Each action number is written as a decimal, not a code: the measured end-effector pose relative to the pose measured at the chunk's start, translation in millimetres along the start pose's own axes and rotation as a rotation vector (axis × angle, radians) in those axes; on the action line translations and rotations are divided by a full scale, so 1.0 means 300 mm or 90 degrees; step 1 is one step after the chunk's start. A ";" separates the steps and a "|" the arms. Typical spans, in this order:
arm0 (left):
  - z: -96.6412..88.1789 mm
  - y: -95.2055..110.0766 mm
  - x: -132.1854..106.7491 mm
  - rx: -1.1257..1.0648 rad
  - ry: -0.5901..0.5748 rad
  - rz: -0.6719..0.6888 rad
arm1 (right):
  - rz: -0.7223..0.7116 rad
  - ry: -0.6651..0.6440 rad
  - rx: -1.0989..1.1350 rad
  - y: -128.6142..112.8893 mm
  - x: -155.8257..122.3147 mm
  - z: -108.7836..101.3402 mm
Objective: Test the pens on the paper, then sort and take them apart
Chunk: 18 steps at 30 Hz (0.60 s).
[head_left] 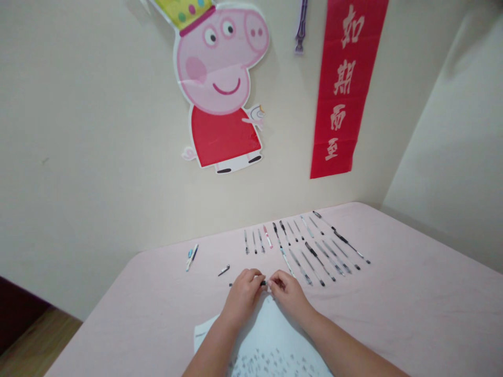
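Head view: we see our two bare hands meeting low in the middle, above a pink-covered table (153,309). Our left hand (247,289) is curled closed around a black pen (264,283), which lies roughly level, one end showing between the hands; a thin dark end also pokes out past the knuckles on the far side. Our right hand (287,291) has its fingers bent and the tips drawn together right at that showing end, but we cannot tell whether they grip anything. Just beyond the left hand lies a loose black pen cap (223,270), and farther left sit a white-and-navy pen (192,257) and, touching or just beside it, a small light-blue piece (190,253). To the right, past our hands, gel pens lie slanted in two rows, among them a pink-and-white pen (268,237) and a black-gripped pen (314,252). Between our forearms spreads whitish material (271,330) with dark marks, paper or cloth we cannot say. On the wall behind we see a crowned Peppa Pig cutout (223,133) and a red banner (348,89) with pale Chinese characters.
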<state>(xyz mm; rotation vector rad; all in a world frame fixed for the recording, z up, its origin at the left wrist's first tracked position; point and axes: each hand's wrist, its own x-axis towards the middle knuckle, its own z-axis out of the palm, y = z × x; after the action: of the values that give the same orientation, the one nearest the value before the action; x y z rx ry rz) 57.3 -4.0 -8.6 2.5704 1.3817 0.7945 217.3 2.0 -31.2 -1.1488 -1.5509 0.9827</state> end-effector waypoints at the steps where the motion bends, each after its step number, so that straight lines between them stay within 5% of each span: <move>1: -0.002 0.001 0.001 0.009 -0.004 0.001 | 0.002 0.000 -0.002 0.002 0.000 0.001; 18: -0.012 0.007 0.002 0.048 -0.007 0.007 | -0.010 -0.050 -0.034 0.005 -0.005 -0.001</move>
<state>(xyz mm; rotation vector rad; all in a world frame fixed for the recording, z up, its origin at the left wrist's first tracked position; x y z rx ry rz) 57.4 -5.3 -4.7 2.6376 1.4218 0.7418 218.0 1.0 -32.7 -1.1453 -1.6554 0.9926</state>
